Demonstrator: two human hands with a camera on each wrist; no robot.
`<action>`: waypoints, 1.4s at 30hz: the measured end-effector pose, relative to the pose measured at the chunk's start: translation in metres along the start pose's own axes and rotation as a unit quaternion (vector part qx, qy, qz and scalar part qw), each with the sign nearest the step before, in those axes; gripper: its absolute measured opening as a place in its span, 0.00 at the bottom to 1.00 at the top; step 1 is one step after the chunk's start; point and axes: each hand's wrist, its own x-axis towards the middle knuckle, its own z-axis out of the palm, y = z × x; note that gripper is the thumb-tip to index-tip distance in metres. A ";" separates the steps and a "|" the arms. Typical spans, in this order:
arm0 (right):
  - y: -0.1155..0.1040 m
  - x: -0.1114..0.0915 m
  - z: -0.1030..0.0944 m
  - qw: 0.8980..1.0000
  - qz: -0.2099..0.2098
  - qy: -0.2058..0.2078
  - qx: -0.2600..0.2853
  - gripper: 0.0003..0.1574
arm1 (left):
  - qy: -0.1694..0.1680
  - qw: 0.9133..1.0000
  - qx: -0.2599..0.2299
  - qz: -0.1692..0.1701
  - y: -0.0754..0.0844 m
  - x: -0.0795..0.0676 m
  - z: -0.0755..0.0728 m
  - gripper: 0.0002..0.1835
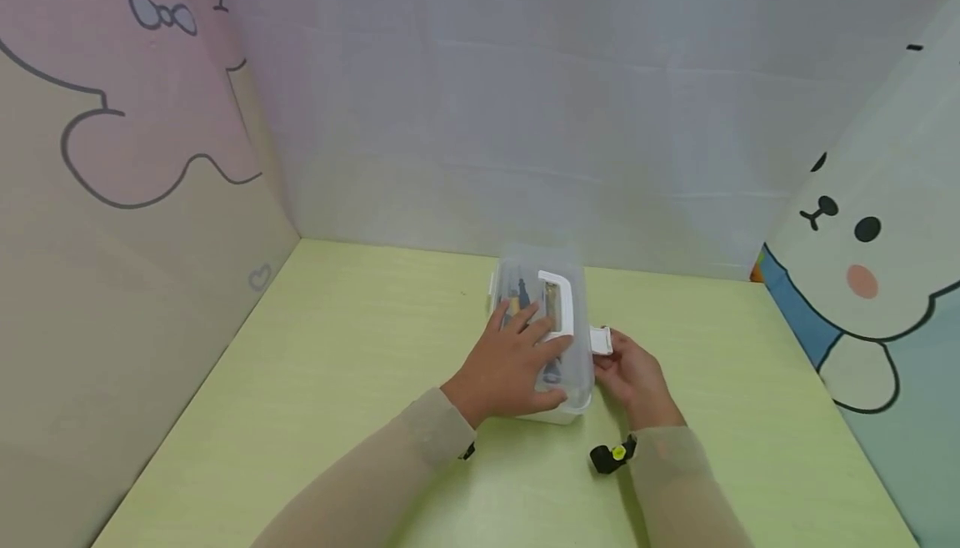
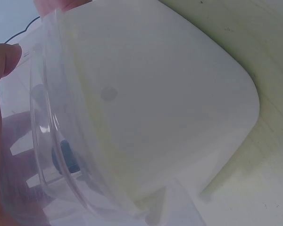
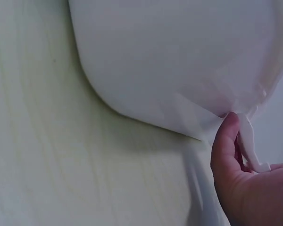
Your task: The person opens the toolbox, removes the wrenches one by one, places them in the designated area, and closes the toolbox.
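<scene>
A storage box with a clear lid (image 1: 579, 377) and a white base (image 1: 551, 417) stands on the table. My left hand (image 1: 510, 364) rests spread over the lid, fingers straight and apart. A white carrying handle (image 1: 568, 302) is set in the lid. On the box's right side a white latch (image 1: 601, 340) sticks outward, and my right hand (image 1: 636, 377) holds it between thumb and fingers. From close by, the right wrist view shows this latch (image 3: 247, 141) against the fingers. Dark and yellowish items show through the lid, partly hidden by my left hand.
The box sits on a pale yellow-green table (image 1: 360, 364) near the back wall (image 1: 480, 114). Printed cartoon panels stand at the left and right. A black wrist camera (image 1: 609, 458) hangs by the right sleeve.
</scene>
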 end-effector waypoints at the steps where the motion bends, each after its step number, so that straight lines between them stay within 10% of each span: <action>1: 0.000 0.001 0.001 1.000 -0.001 0.010 -0.004 0.20 | 0.001 1.000 -0.001 -0.001 0.000 0.000 0.000 0.37; 17: 0.002 -0.007 0.004 0.998 0.033 0.042 0.036 0.25 | -0.002 1.000 -0.004 -0.005 -0.003 -0.001 0.001 0.37; 24: 0.009 -0.029 0.004 0.998 0.051 0.022 -0.037 0.43 | 0.003 1.000 -0.009 -0.004 -0.003 -0.002 0.001 0.37; 33: 0.011 -0.052 0.001 0.990 0.046 -0.026 -0.131 0.32 | -0.006 1.000 -0.009 -0.007 -0.003 -0.002 0.000 0.38; 42: 0.013 -0.056 -0.002 0.946 -0.015 -0.105 -0.308 0.29 | 0.000 1.000 -0.012 -0.001 -0.003 -0.003 0.002 0.37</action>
